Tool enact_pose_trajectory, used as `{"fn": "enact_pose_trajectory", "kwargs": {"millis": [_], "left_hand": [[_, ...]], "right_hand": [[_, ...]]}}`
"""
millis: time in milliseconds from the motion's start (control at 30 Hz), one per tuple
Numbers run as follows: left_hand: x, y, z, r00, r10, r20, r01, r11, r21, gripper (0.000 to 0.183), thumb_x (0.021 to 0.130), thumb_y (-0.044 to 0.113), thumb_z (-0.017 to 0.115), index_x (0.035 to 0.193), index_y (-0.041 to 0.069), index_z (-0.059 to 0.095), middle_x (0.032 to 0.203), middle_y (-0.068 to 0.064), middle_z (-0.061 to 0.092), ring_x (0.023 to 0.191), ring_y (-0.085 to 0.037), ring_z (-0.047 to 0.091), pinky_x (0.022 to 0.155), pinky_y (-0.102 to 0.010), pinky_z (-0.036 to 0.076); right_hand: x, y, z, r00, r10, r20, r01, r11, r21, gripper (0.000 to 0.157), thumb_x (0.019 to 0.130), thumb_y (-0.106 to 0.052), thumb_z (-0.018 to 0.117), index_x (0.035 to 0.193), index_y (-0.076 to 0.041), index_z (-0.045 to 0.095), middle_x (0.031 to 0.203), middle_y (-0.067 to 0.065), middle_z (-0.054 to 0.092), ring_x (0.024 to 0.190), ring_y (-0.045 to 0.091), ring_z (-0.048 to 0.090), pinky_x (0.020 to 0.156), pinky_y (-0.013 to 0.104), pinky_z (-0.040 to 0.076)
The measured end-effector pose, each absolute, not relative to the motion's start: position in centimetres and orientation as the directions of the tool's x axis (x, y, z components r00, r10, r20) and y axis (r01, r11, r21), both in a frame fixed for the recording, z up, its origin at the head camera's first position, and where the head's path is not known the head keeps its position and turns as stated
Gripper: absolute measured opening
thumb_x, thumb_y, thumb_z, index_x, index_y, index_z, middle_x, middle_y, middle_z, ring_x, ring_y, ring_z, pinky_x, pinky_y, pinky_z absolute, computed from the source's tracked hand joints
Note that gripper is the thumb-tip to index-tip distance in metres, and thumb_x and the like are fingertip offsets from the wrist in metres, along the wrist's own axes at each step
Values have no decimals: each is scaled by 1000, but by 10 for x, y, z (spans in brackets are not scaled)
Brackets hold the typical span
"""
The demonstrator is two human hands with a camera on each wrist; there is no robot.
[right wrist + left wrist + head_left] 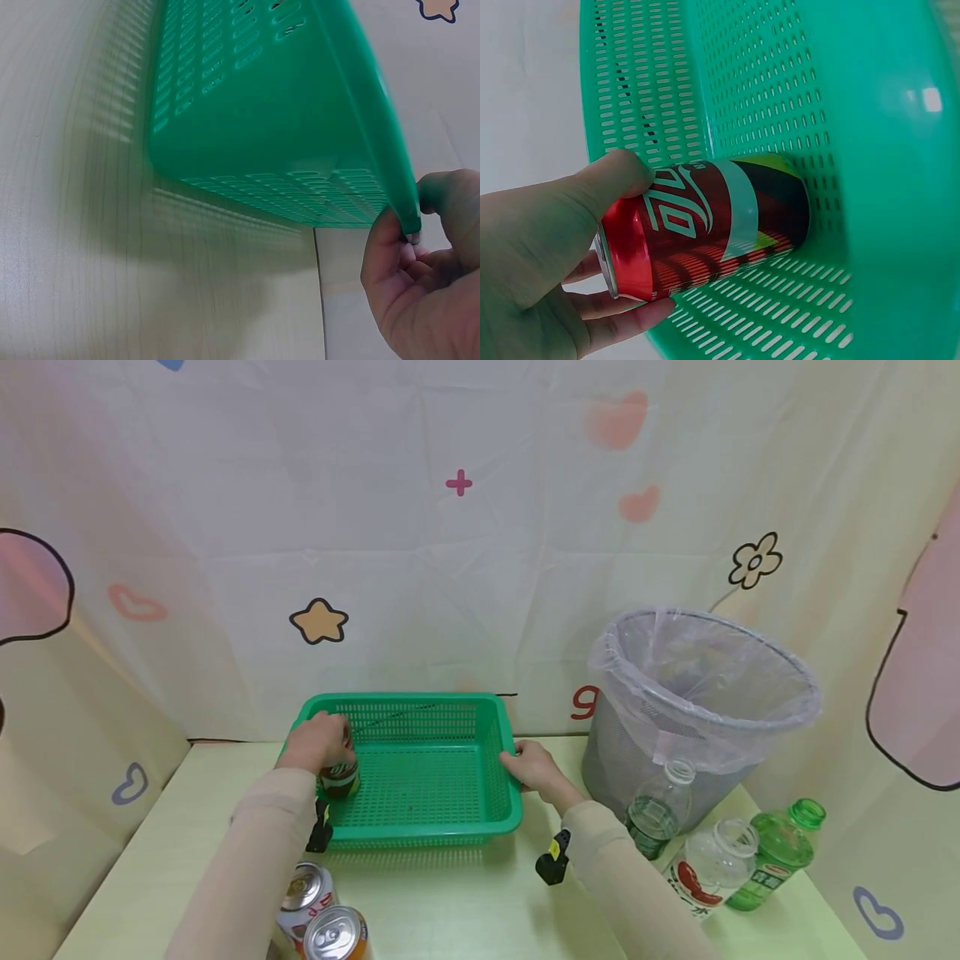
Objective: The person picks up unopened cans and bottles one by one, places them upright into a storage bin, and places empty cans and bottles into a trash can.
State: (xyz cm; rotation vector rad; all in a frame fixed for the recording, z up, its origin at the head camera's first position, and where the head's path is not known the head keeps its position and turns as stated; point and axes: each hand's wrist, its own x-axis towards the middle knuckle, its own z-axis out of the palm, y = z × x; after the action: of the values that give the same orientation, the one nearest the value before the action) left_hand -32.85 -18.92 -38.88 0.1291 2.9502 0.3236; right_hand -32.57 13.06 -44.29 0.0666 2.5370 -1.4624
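A green plastic basket (420, 837) with slotted walls stands near the back of the table. Inside its left end is a red and black soda can (697, 225), upright with its base at the basket floor. My left hand (317, 743) grips this can near its top, thumb on one side and fingers on the other in the left wrist view. At the basket's right side my right hand (536, 768) pinches the rim between thumb and fingers, as the right wrist view (427, 277) also shows.
Two cans, a white one (306, 889) and an orange one (337, 935), stand in front of the basket. To the right is a mesh bin (611, 760) with a plastic liner. Near it stand a clear bottle (660, 810), a clear jar-like bottle (708, 868) and a green bottle (783, 852).
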Motion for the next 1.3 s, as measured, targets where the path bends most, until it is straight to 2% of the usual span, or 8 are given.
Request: {"fn": "enact_pose_trajectory", "kwargs": {"millis": [133,300,400,600,733,833,967,1300], "left_hand": [[-332,-188,-388,-983,97,-155,63,975,212,30,79,20,69,104,7,59,100,-17,51,81,-30,53,60,-40,46],[-336,-187,-387,-984,94,-152,63,978,197,21,80,19,68,93,8,57,98,-18,49,77,-30,51,59,-40,45],[-339,-186,-389,-985,95,-143,66,978,197,20,81,19,68,93,9,56,99,-19,48,78,-31,51,59,-41,44],[-342,-187,-393,-989,97,-113,71,975,211,32,81,20,69,108,6,57,104,-21,47,84,-35,51,64,-44,47],[-344,-188,-396,-991,99,-89,78,973,218,21,81,18,68,95,8,56,99,-20,46,80,-34,49,61,-42,44],[-347,-189,-397,-993,99,-69,82,971,226,20,81,16,68,96,8,56,98,-20,46,79,-34,48,59,-41,43],[-350,-189,-399,-994,101,-49,87,969,233,32,81,16,68,109,5,56,100,-21,47,82,-36,50,61,-43,45],[-356,-188,-405,-997,74,-9,70,972,224,43,84,17,67,122,5,52,109,-26,46,93,-44,50,69,-50,48]], "right_hand": [[-326,131,-442,-977,-63,-205,146,506,-850,26,92,-20,49,106,1,57,94,12,61,74,17,62,64,34,55],[-326,131,-442,-977,-69,-204,143,504,-852,27,92,-20,49,107,1,56,94,12,61,74,17,63,64,34,56],[-326,132,-443,-978,-63,-201,142,509,-849,27,92,-20,49,107,1,56,94,12,61,74,17,63,63,33,56],[-326,133,-444,-978,-56,-202,146,514,-845,26,91,-20,49,105,1,57,93,12,61,73,17,63,62,32,55],[-326,132,-444,-979,-56,-198,141,516,-845,26,91,-20,49,105,0,58,92,11,61,72,16,63,61,32,55],[-326,131,-443,-980,-60,-191,134,517,-846,26,91,-20,49,105,0,58,92,11,61,72,16,62,61,33,55],[-325,131,-442,-979,-66,-190,130,516,-847,28,91,-21,49,107,1,57,93,12,61,72,16,63,62,34,55],[-326,131,-442,-979,-62,-196,133,533,-835,29,92,-22,49,109,1,57,94,12,61,74,17,62,60,32,55]]}}
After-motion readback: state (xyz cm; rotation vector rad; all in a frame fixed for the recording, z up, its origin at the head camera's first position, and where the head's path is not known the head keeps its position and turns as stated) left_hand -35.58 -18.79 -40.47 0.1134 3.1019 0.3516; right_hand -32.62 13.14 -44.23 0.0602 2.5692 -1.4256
